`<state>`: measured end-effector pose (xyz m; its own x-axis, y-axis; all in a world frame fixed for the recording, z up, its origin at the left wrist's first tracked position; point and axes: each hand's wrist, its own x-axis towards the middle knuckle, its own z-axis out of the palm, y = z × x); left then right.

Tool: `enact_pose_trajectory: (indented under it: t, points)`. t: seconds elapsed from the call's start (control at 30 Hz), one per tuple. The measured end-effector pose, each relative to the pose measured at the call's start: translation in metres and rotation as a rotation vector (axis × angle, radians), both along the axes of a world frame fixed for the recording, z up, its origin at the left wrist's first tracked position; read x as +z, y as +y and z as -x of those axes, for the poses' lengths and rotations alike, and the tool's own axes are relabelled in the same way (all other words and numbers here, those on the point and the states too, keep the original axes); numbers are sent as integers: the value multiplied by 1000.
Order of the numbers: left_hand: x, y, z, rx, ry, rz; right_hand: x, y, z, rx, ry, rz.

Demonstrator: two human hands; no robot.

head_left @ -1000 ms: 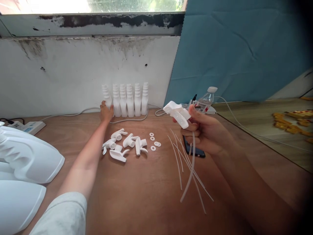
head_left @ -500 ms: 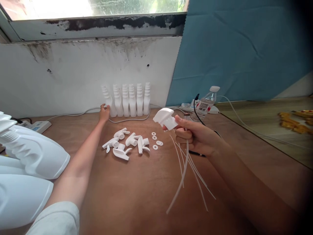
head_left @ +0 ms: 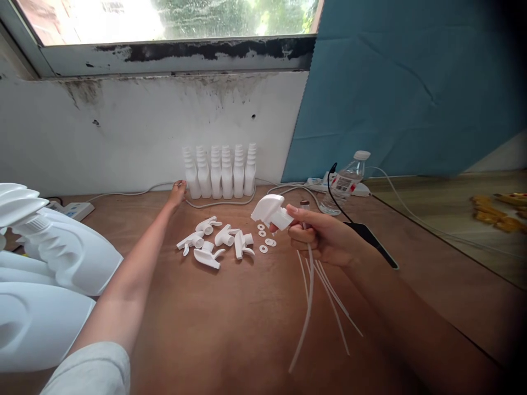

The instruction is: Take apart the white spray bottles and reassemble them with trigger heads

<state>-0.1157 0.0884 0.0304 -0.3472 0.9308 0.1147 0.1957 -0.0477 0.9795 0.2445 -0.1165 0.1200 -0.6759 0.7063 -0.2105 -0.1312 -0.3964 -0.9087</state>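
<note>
Spray head [head_left: 268,208] first: it is held up over the wooden table [head_left: 206,329], its collar pinched between thumb and fingers of the person's right hand [head_left: 321,236], which is clamped on it. Its body lies just left of that grip, long axis slanting from lower left to upper right, narrow end pointing left and a little down. From the same fist hangs a thick pale tube [head_left: 306,329], curving toward the person; whether it joins the spray head I can't make out. Thinner tubes [head_left: 331,291] fan out below, and big white bottles [head_left: 82,252] crowd the left side. Farther on lie five loose spray heads [head_left: 207,255], with flat white rings [head_left: 263,249] to their right. Beyond these, the left hand [head_left: 178,193] is just beside the leftmost of six white bottles [head_left: 227,181], much nearer to them than the right; whether its fingers touch it I can't say. They stand by the wall [head_left: 144,137], necks up, long axes upright, leftward of and well beyond the held piece.
</note>
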Motion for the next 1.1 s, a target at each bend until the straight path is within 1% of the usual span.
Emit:
enact_pose_trajectory:
  t: [0.07, 0.1, 0.17, 0.2, 0.27, 0.3, 0.33, 0.37, 0.4, 0.43, 0.47, 0.5, 0.57, 0.63, 0.7, 0.77, 0.8, 0.83, 0.87, 0.9, 0.93, 0.97, 1.0, 1.07, 1.1]
  points:
    - [13, -13, -13, 36, -31, -57, -1, 0, 1, 29, -35, -9]
    - [20, -24, -23, 40, -48, -85, -2, 0, 2, 51, -66, -18]
    - [33, -59, -49, -26, -86, -129, -6, 2, 3, 104, -149, -40]
    - [38, -82, -64, -140, -106, -151, -9, 3, 4, 132, -190, -46]
    - [42, -134, -94, -637, -153, -222, -17, 4, 7, 172, -257, -40]
    - [41, -160, -107, -820, -139, -237, -21, 5, 8, 177, -286, -28]
    - [37, -184, -118, -959, -116, -232, -26, 5, 9, 173, -316, -15]
    - [32, -204, -126, -1008, -99, -191, -30, 4, 10, 167, -347, -2]
    - [24, -221, -132, -1012, -84, -158, -34, 3, 11, 163, -376, 9]
    - [16, -233, -135, -970, -125, -137, -37, 1, 10, 161, -407, 13]
    - [7, -241, -136, -952, -194, -75, -40, -1, 8, 158, -445, 2]
    - [-2, -246, -135, -937, -271, -11, -42, -2, 6, 145, -495, -25]
    - [-18, -249, -129, -939, -445, 119, -48, -3, -4, 53, -626, -115]
    - [-29, -251, -124, -945, -621, 208, -56, 1, -16, -102, -759, -207]
    - [-34, -252, -119, -939, -792, 278, -66, 8, -30, -318, -883, -343]
    - [-35, -255, -117, -926, -924, 372, -75, 14, -42, -582, -1005, -603]
    - [-36, -255, -117, -923, -963, 414, -78, 15, -46, -713, -1042, -763]
    - [-36, -255, -117, -917, -985, 447, -80, 15, -48, -816, -1046, -914]
    - [-36, -255, -117, -909, -990, 471, -81, 13, -48, -888, -1014, -1028]
    - [-36, -254, -117, -896, -980, 484, -80, 9, -47, -928, -948, -1082]
    - [-36, -254, -117, -878, -960, 485, -79, 5, -43, -937, -850, -1066]
    - [-36, -253, -117, -856, -933, 481, -78, -2, -38, -915, -738, -987]
    - [-36, -252, -117, -831, -906, 478, -77, -8, -31, -872, -624, -874]
    - [-36, -252, -117, -771, -863, 461, -77, -24, -15, -732, -410, -665]
    - [-36, -253, -118, -738, -845, 448, -78, -32, -7, -653, -326, -620]
